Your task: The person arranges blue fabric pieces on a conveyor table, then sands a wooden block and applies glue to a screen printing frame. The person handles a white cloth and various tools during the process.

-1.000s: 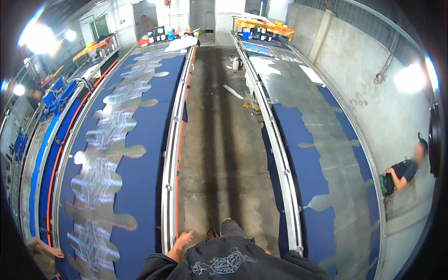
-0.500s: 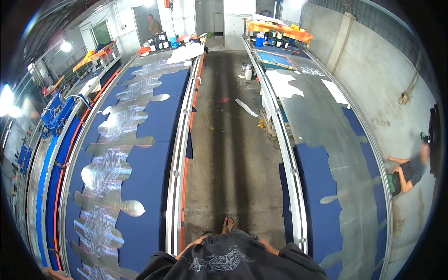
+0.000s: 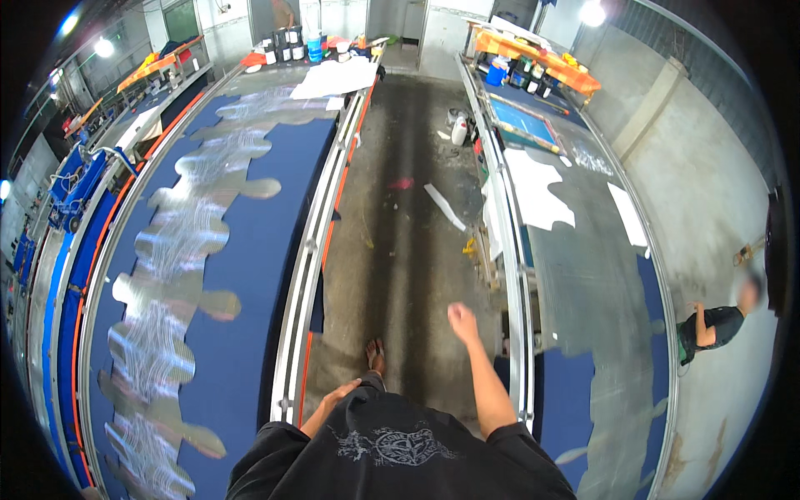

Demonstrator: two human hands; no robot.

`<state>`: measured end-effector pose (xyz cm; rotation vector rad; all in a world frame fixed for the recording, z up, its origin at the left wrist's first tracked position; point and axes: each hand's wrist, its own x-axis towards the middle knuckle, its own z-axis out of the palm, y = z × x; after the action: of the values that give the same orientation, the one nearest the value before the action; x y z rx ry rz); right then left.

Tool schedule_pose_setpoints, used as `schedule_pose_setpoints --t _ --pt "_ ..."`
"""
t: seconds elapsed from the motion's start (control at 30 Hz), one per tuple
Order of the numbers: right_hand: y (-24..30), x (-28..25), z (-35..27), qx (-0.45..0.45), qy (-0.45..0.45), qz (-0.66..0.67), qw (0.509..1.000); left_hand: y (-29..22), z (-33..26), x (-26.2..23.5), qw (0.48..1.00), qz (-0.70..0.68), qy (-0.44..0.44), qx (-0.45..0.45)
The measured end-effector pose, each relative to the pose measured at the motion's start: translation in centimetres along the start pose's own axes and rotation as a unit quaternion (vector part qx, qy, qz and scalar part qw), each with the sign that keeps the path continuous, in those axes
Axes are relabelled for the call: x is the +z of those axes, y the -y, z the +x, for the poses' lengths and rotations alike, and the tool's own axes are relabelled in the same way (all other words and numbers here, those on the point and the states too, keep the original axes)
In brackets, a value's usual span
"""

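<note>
Between two long tables, my right hand (image 3: 460, 322) is swung forward over the floor, its fingers curled in and nothing visible in them. My left hand (image 3: 346, 391) hangs low beside my leg with the fingers stretched out, holding nothing. The nearest thing to it is the left table's metal rail (image 3: 302, 275). On the left table lie dark blue fabric pieces (image 3: 250, 217) with curved edges, around a shiny grey strip of bare surface. More dark blue fabric (image 3: 565, 400) lies on the right table, whose metal rail (image 3: 517, 333) runs to the right of my right hand.
The aisle floor (image 3: 408, 275) holds a white strip (image 3: 445, 207) and a white jug (image 3: 459, 130). White sheets (image 3: 533, 187) and a blue framed screen (image 3: 523, 122) lie on the right table. Dark containers (image 3: 283, 43) stand at the left table's far end. Another person (image 3: 712, 327) is by the right wall.
I have moved forward along the aisle. My right hand has swung out ahead from beside my body. The person by the right wall has changed posture.
</note>
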<state>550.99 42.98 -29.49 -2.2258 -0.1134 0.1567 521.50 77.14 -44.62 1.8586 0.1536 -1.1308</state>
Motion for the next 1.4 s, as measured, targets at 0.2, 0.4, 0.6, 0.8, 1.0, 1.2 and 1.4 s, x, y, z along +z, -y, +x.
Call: schedule_pose_setpoints --t 0.2,0.4,0.6,0.8,1.0,1.2,1.4 --pt "-13.4 3.6 -6.1 0.332 0.322 -0.15 0.874 -9.3 9.3 -19.4 0.998 0.051 -0.018 0.023" --pt "-11.1 1.2 1.8 0.49 0.238 -0.034 0.838 -17.1 18.2 -33.8 0.995 0.089 -0.041 0.01" --pt "-11.8 2.6 22.2 0.471 0.253 -0.02 0.845 -24.2 28.4 -45.3 0.991 0.005 -0.129 0.038" --pt "-13.5 1.4 55.3 0.215 0.336 -0.175 0.9 -37.1 31.7 -57.2 0.964 0.045 -0.261 0.001" --pt "-0.6 -7.2 100.8 -0.008 0.007 -0.035 0.999 -50.2 38.3 -70.0 0.927 -0.102 -0.344 0.11" --pt "25.5 0.2 113.2 0.067 0.21 0.315 0.923 -53.6 41.5 -83.6 0.924 -0.136 -0.339 0.116" --pt "32.0 11.5 120.2 0.139 0.361 0.23 0.893 -61.3 44.6 -101.1 0.874 -0.256 -0.342 0.231"
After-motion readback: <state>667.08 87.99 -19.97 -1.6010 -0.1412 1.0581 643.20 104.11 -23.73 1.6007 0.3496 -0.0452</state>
